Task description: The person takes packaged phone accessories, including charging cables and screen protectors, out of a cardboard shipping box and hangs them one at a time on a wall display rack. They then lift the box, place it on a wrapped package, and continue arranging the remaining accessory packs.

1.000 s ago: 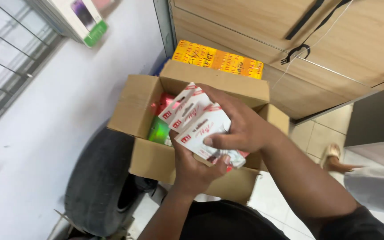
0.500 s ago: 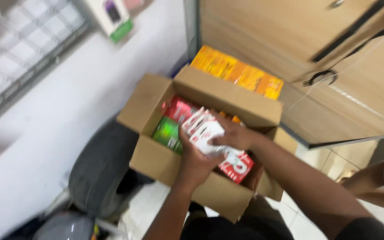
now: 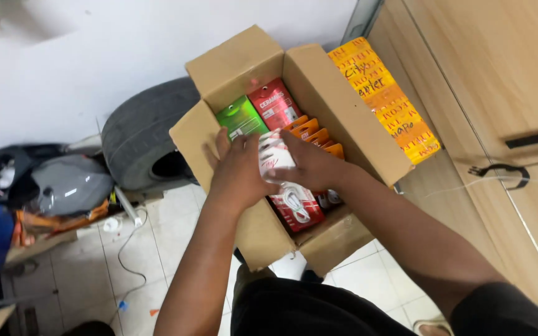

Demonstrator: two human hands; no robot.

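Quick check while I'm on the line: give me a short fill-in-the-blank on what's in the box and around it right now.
1. Both hands, left hand and right hand, hold red-and-white packets inside an open ____ box.
2. At the box's far end, a green packet stands beside a ____ one.
3. Left of the box, a black ____ leans against the white wall.

Missing words: cardboard; red; tyre
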